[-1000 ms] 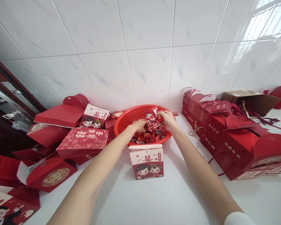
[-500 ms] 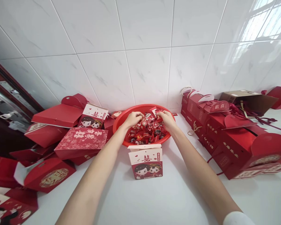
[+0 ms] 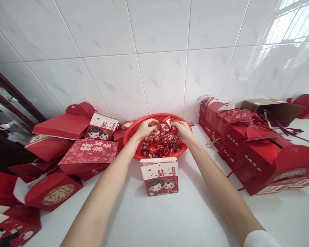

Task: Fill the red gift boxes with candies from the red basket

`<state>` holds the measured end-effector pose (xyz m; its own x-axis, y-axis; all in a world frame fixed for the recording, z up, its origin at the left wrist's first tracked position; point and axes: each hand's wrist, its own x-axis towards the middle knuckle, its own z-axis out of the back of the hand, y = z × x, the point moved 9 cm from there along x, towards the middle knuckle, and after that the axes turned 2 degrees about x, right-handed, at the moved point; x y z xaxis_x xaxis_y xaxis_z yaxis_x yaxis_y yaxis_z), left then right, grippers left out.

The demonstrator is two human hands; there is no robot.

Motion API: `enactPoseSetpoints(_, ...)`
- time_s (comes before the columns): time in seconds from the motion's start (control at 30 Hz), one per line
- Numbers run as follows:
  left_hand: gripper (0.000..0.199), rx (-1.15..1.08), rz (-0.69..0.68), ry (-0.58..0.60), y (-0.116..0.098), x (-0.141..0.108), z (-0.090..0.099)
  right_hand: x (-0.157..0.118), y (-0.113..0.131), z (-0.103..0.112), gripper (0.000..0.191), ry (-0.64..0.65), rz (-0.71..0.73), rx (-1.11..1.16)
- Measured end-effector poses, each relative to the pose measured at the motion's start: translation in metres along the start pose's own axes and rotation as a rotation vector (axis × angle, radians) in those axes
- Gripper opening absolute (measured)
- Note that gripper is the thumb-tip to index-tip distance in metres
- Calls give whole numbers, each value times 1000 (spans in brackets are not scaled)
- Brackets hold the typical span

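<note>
A red plastic basket [image 3: 128, 141] stands against the tiled wall, full of red-wrapped candies [image 3: 161, 139]. Over its left side, my left hand [image 3: 147, 128] has its thumb and fingers closed on a red-wrapped candy [image 3: 157, 133]. At the basket's right side my right hand [image 3: 181, 129] is bent in a pinch among the candies; what its fingertips hold is too small to make out. In front of the basket an upright white and red box [image 3: 160, 178] with two cartoon faces stands on the white table, its top open.
Red gift boxes [image 3: 89, 151] lie heaped at the left. A row of red boxes with handles [image 3: 247, 147] runs along the right side. Behind that row is a brown cardboard box [image 3: 283, 111] with dark red ribbons. The white table [image 3: 185, 219] reaches the near edge.
My left fingers have shifted slightly, and a candy now shows at their tips. My right hand is nearly where it was. The view has moved very slightly.
</note>
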<state>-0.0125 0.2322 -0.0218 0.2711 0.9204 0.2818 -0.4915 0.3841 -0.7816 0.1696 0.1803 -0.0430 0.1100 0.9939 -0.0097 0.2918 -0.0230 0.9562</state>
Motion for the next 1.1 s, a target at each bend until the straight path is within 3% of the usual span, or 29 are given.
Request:
enactPoseSetpoints(0.4, 23, 53, 78, -103, 9, 4, 12, -3, 2, -1, 18, 9, 14, 1)
enactPoseSetpoints(0.53, 19, 145, 105, -147, 16, 4, 19, -3, 2, -1, 23, 6, 18, 2)
enactPoseSetpoints(0.7, 11, 316, 143, -114, 24, -2, 19, -3, 2, -1, 19, 13, 15, -7)
enactPoseSetpoints(0.8, 37, 361, 82, -6, 14, -5, 6, -3, 1, -1, 18, 12, 13, -14)
enactPoseSetpoints(1.0, 43, 369, 76, 503, 13, -23, -49, -2, 0, -2, 20, 21, 18, -16)
enactPoseSetpoints(1.1, 23, 382, 87, 499, 17, -24, -48, -2, 0, -2, 21, 25, 24, -14)
